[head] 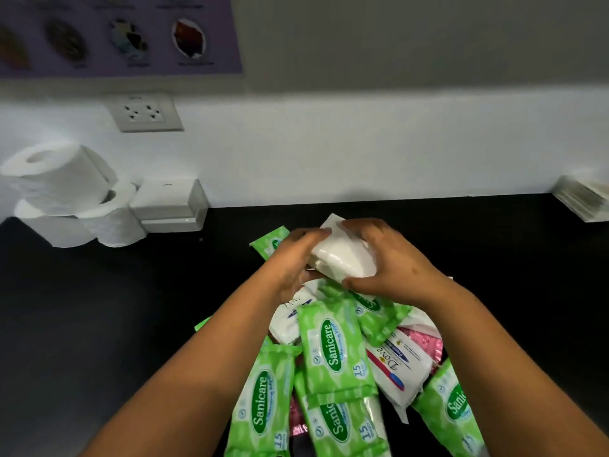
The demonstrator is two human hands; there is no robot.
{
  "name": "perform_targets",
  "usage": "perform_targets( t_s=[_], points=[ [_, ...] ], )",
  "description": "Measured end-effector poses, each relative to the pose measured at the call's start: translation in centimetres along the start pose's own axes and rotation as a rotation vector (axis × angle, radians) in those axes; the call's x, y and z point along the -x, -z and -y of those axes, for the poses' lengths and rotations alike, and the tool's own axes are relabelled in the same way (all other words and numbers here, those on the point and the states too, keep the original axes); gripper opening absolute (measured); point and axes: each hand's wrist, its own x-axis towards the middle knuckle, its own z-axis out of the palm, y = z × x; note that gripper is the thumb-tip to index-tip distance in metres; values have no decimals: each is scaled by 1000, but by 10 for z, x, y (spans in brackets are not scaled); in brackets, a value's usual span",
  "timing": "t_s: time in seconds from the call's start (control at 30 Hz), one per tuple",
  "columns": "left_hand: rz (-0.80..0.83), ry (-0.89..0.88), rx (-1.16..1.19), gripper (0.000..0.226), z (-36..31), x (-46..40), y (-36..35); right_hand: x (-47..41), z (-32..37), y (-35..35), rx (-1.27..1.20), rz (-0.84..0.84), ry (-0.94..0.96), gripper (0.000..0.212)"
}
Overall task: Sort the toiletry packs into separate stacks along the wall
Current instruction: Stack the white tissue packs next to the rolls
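Head view: both hands (392,258) grip white pack (342,258) above heaped green packs (334,351).

- Even, fairly bright indoor light; the white wall (362,150) reads pale blue-white, and its upper part falls to a duller grey.
- The black desk (99,308) swallows the light and shows almost no shadows or texture.
- Small glare streaks sit on the glossy green packs (333,351) and on the clear-wrapped white pack (342,258).
- Wide-angle distortion bends the wall's lower edge and tilts the socket (145,112) and the toilet rolls (62,189) towards the left edge.
- The poster (115,34) at the top left is heavily blurred, its print unreadable; the paper stack (583,199) at the right edge is smeared.
- The centre is sharpest: pack lettering reads clearly.
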Motion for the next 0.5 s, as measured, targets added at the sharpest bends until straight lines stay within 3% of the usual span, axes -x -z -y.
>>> perform_targets(
  t_s=[0.17, 0.27, 0.4, 0.5],
  points=[
    [-129, -123, 78, 24, -18, 4, 46, -41, 28, -17, 2, -79, 132, 96],
    [-221, -188, 183, 17, -32, 5, 81, -66, 50, -33, -152, -204, 43, 97],
    [-304, -256, 238, 14, -46, 8, 127, -99, 82, -69, -500, -191, -97, 82],
    [-378, -273, 227, 26, -55, 14, 164, -122, 114, -96, -612, -181, -106, 64]
  ],
)
